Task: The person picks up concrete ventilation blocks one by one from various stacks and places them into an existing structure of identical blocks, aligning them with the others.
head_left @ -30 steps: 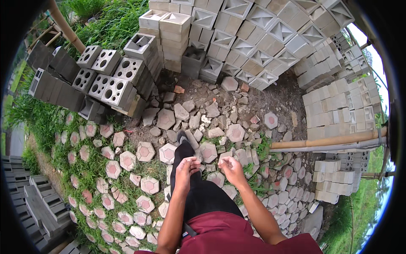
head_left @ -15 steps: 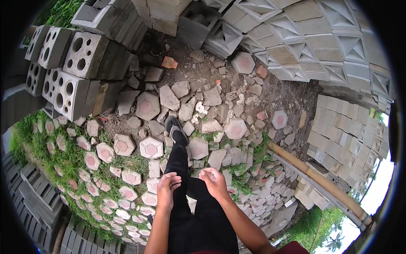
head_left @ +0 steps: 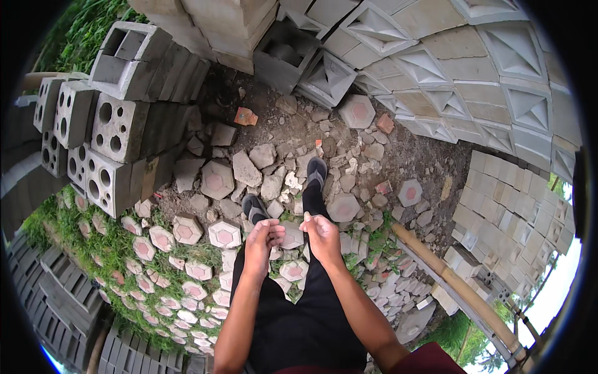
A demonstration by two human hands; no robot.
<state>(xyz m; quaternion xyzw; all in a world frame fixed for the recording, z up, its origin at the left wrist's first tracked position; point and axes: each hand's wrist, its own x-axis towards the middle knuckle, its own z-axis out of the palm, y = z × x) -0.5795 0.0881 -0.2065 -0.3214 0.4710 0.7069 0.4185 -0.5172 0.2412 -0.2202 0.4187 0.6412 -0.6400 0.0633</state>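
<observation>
Both my hands hang in front of my dark trousers, apart from each other and with nothing in them. My left hand [head_left: 264, 244] is half curled, its fingertips a little apart and turned toward the right one. Loosely bent fingers show on my right hand [head_left: 322, 240], with the thumb raised. Below them, a hexagonal paving block [head_left: 293, 270] with a pinkish centre shows between my legs. My left sandal [head_left: 254, 206] and right sandal [head_left: 316, 169] stand among broken concrete pieces [head_left: 247, 168].
Hollow concrete blocks [head_left: 117, 129] are stacked at left. Patterned vent blocks [head_left: 430, 65] form a tall stack at upper right. A bamboo pole [head_left: 442, 268] slants across the right side. Hexagonal pavers [head_left: 187, 229] lie in the grass at left, and rubble covers the ground ahead.
My right foot has stepped forward onto the rubble, past the left one. Both hands have risen slightly in view and come closer together.
</observation>
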